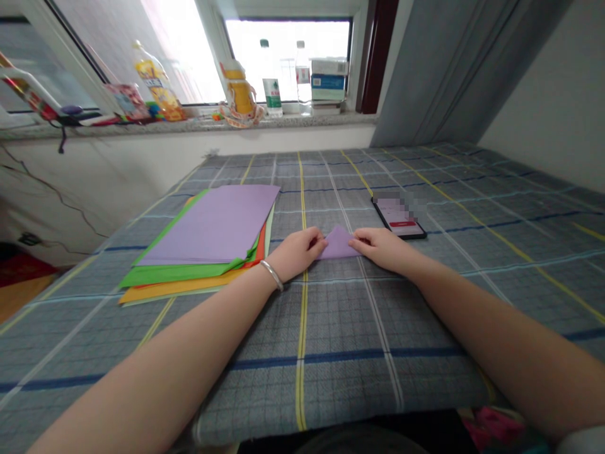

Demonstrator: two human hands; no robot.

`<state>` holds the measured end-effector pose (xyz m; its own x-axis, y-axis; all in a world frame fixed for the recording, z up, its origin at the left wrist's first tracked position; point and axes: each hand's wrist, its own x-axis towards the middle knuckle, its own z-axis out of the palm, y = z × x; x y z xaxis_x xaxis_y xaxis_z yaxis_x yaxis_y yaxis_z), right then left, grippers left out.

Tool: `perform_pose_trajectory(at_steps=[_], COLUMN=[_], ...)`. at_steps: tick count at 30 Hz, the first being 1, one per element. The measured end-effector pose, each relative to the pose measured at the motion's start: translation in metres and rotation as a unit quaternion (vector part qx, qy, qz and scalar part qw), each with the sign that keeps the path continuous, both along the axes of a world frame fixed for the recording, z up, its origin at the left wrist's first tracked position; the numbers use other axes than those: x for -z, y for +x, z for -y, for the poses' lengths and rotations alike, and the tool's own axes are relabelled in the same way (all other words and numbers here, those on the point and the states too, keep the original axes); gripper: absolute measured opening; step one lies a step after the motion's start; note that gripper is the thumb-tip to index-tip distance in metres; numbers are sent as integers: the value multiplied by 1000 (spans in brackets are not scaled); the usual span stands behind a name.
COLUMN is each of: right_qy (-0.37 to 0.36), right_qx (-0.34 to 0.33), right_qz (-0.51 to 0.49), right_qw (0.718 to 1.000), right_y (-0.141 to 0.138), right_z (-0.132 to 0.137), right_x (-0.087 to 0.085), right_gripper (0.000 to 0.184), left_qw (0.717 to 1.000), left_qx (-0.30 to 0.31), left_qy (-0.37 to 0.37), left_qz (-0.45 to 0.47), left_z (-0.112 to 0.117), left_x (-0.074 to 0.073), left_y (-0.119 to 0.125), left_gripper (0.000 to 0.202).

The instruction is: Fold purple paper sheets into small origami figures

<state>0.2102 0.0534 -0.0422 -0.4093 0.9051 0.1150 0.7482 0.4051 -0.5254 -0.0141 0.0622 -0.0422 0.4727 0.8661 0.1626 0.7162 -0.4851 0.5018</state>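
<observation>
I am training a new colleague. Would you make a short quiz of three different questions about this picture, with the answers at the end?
1. Multiple choice: which colour is the small paper held by the left hand and the right hand? A) green B) purple C) orange
2. True or false: a silver bracelet is on the left wrist.
3. Fill in: the phone lies to the person's ____ of the small paper.

Key: 1. B; 2. true; 3. right
</observation>
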Motion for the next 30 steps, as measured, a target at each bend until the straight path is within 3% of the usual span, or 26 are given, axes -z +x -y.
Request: perform_pose_trajectory(at_steps=[10, 19, 23, 27, 30], right_qy=[57, 58, 62, 63, 66], right_qx=[72, 107, 101, 103, 103], right_qz=[127, 152, 147, 147, 150], right_qw=[988, 981, 982, 982, 981], right_y=[-15, -22, -22, -22, -21], right_z=[-4, -3, -4, -4, -4], right_x=[4, 7, 9, 9, 9], right_gripper=[24, 21, 19, 19, 18], left_qw=[998, 994, 996, 977, 961], left_qx=[-36, -48, -40, -1, 13], left_qy=[50, 60, -13, -213, -276], left_qz=[-33, -75, -72, -5, 18], left_z=[-7, -7, -8, -12, -15], left_x=[6, 3, -5, -13, -16], left_y=[6, 8, -4, -23, -32], left_gripper=[18, 17, 18, 14, 11])
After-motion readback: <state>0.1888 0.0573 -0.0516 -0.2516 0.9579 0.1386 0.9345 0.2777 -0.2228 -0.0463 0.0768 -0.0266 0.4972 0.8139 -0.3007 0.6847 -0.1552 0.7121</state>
